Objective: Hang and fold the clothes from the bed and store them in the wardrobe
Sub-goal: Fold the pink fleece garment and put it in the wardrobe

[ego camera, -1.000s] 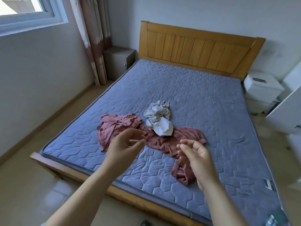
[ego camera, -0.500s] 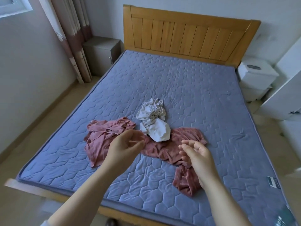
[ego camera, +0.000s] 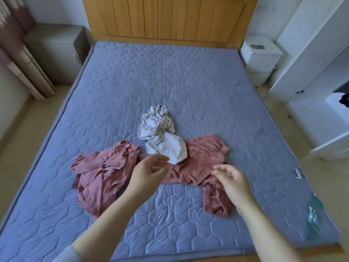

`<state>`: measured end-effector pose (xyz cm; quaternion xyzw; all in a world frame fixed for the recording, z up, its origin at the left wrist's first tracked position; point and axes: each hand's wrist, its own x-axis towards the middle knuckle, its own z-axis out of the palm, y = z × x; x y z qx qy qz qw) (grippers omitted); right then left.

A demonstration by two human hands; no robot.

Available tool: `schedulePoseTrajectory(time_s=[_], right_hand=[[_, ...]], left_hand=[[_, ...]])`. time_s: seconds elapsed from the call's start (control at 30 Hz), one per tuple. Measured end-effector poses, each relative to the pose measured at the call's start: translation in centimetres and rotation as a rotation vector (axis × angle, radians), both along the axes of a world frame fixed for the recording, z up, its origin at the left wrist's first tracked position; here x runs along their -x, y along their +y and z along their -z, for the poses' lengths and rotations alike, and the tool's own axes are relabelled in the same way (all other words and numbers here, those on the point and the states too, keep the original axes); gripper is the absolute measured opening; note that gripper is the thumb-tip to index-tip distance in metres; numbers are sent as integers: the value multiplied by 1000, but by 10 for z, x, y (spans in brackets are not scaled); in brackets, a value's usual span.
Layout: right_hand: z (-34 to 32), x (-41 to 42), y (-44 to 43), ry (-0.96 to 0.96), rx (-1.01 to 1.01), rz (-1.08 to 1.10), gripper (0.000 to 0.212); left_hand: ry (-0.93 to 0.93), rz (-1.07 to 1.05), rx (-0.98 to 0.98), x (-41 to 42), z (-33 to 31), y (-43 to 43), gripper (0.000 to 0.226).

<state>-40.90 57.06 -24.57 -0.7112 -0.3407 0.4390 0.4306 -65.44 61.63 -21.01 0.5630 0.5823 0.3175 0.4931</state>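
Crumpled clothes lie in the middle of the blue quilted bed (ego camera: 188, 87). A thin dusty-pink garment (ego camera: 100, 173) is on the left and a fuzzy pink garment (ego camera: 202, 159) on the right. A bunched white garment (ego camera: 160, 135) rests between them, partly on the fuzzy one. My left hand (ego camera: 149, 173) hovers over the pink clothes just below the white garment, fingers loosely curled, holding nothing. My right hand (ego camera: 232, 182) hangs over the lower part of the fuzzy pink garment, also loosely curled and empty.
A wooden headboard (ego camera: 170, 17) stands at the far end. A grey nightstand (ego camera: 54, 52) and curtain (ego camera: 17, 50) are at the left. A white nightstand (ego camera: 260, 55) and open white wardrobe (ego camera: 321, 72) are at the right.
The view has come closer over the bed and tilted down. Both hands have stayed loosely curled above the pink clothes, holding nothing.
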Motion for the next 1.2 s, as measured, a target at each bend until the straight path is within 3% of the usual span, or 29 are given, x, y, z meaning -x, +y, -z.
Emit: schedulePoseTrajectory(time_s=[0.5, 0.83, 0.97, 1.1, 1.2], right_hand=[[150, -92, 53, -90, 370, 52, 15], [254, -128, 89, -183, 515, 38, 10], [291, -130, 99, -174, 552, 71, 16], [330, -138, 106, -71, 652, 146, 8], [351, -141, 112, 20, 658, 212, 20]], left_hand=[[248, 101, 218, -63, 111, 49, 7], [327, 139, 280, -99, 194, 83, 16], [362, 141, 299, -108, 226, 95, 14], [386, 155, 334, -113, 255, 100, 15], [392, 163, 345, -116, 274, 103, 17]])
